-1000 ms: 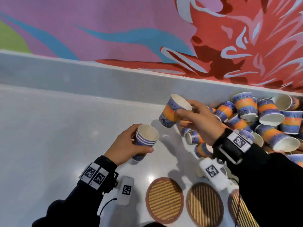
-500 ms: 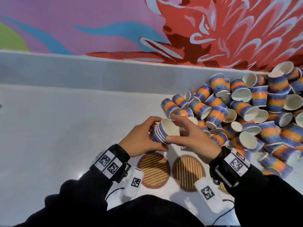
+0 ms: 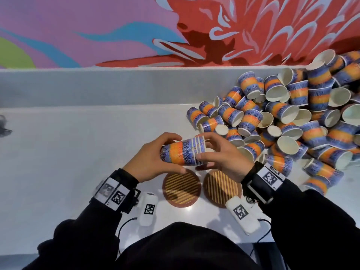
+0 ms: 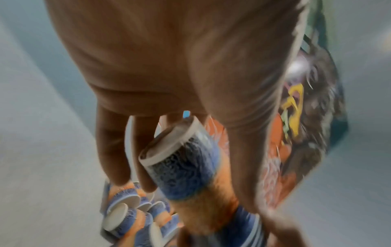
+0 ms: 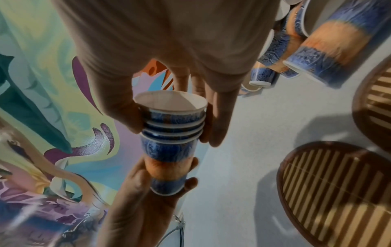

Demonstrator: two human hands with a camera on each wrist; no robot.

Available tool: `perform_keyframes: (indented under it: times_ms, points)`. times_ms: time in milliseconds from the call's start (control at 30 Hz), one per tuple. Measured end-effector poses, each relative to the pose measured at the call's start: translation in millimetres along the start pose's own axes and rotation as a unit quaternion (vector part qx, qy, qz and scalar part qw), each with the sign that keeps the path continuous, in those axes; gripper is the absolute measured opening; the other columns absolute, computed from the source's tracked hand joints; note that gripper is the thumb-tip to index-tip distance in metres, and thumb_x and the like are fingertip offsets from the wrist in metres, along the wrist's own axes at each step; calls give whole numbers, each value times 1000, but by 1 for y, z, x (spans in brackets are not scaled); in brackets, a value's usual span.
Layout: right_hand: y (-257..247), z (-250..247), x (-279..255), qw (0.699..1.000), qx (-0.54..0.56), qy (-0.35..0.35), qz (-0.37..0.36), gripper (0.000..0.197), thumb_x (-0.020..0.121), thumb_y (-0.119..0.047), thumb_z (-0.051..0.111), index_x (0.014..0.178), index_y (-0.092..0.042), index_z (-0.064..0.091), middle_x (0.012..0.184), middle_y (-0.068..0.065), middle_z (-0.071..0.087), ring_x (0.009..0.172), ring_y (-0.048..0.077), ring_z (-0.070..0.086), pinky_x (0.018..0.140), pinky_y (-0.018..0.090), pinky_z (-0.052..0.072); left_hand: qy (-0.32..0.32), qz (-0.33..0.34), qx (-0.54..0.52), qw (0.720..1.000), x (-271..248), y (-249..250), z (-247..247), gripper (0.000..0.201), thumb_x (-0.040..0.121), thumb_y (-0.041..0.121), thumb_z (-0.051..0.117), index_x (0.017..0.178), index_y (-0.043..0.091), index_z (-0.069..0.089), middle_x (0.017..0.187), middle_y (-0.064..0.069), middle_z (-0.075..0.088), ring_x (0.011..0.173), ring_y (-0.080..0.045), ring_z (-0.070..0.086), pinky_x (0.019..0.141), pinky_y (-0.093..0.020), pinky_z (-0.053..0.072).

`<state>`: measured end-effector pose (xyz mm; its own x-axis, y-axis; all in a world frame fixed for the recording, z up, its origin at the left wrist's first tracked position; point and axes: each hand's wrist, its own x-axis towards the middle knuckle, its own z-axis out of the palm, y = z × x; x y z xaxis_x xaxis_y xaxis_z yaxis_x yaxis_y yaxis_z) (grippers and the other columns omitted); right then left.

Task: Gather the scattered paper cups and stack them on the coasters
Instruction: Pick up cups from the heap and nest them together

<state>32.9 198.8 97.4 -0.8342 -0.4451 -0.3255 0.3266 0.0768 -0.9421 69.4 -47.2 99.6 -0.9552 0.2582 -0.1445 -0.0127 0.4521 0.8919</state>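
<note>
While both hands (image 3: 153,160) (image 3: 224,156) grip a nested cup stack (image 3: 181,153), coasters (image 3: 182,189) lie on the pale counter (image 3: 58,152) below a mural (image 3: 116,30).

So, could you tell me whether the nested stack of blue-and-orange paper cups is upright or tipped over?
Tipped on its side: the nested stack of blue-and-orange paper cups lies roughly level between both hands, rims toward the right hand.
</note>
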Motion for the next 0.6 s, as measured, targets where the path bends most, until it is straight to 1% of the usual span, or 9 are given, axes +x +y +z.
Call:
perform_keyframes:
  times_ms: [67, 133, 200, 300, 400, 467, 500, 567, 600]
  points:
    - [6, 0, -2, 1000, 18, -20, 0, 63, 79, -2, 84, 133, -14, 56, 124, 9, 68, 111, 24, 71, 90, 46, 62, 54, -8, -59, 997, -7, -3, -9, 63, 69, 24, 96, 124, 33, 65, 121, 13, 69, 110, -14, 70, 90, -32, 62]
    - [16, -1, 0, 999, -39, -36, -10, 65, 78, 5, 83, 134, -13, 58, 123, 8, 69, 111, 20, 71, 93, 37, 61, 98, 1, -73, 993, -11, -3, -14, 58, 69, 18, 96, 118, 31, 68, 119, 11, 71, 109, -15, 70, 89, -31, 61]
    - [27, -1, 6, 992, -119, -40, -29, 70, 73, 0, 90, 134, -14, 60, 124, 6, 72, 116, 20, 70, 99, 36, 58, 114, 13, -58, 992, -12, -1, -11, 62, 67, 18, 97, 119, 32, 66, 118, 9, 71, 106, -14, 71, 85, -29, 61]
    - [47, 5, 21, 973, -220, -43, -49, 77, 67, -17, 96, 135, -20, 59, 125, -3, 72, 119, 13, 68, 104, 36, 54, 138, 22, -23, 990, -13, -5, 2, 68, 68, 21, 98, 126, 34, 64, 119, 14, 72, 109, -10, 70, 84, -30, 61]
    - [68, 10, 30, 946, -320, -30, -51, 79, 66, -25, 96, 135, -29, 58, 126, -11, 70, 117, 6, 64, 94, 23, 50, 137, 48, 66, 987, -16, -15, 23, 69, 72, 25, 95, 131, 34, 61, 124, 19, 70, 111, -4, 66, 86, -31, 59]
    - [82, 14, 32, 934, -354, -35, -38, 79, 67, -24, 95, 136, -28, 56, 126, -8, 70, 116, 10, 64, 86, 19, 48, 119, 55, 122, 984, -18, -23, 38, 70, 74, 29, 92, 135, 33, 59, 128, 19, 67, 112, -1, 64, 88, -32, 58]
    - [90, 16, 33, 928, -369, -40, -27, 79, 68, -24, 94, 137, -26, 55, 126, -6, 70, 116, 13, 64, 87, 21, 50, 109, 51, 138, 983, -19, -29, 45, 71, 74, 30, 91, 137, 33, 58, 129, 18, 67, 113, -1, 63, 91, -32, 58]
    - [103, 18, 34, 915, -400, -51, -6, 80, 69, -26, 93, 139, -26, 54, 128, -2, 70, 117, 18, 66, 96, 33, 54, 90, 40, 153, 983, -19, -40, 57, 71, 75, 30, 90, 138, 33, 58, 132, 16, 66, 116, -3, 62, 96, -35, 57]
    - [108, 18, 34, 909, -413, -55, 1, 80, 70, -27, 93, 139, -27, 53, 128, -2, 70, 116, 19, 66, 98, 36, 54, 81, 35, 161, 983, -18, -45, 61, 71, 75, 30, 89, 138, 33, 57, 133, 16, 65, 117, -4, 61, 98, -36, 57]
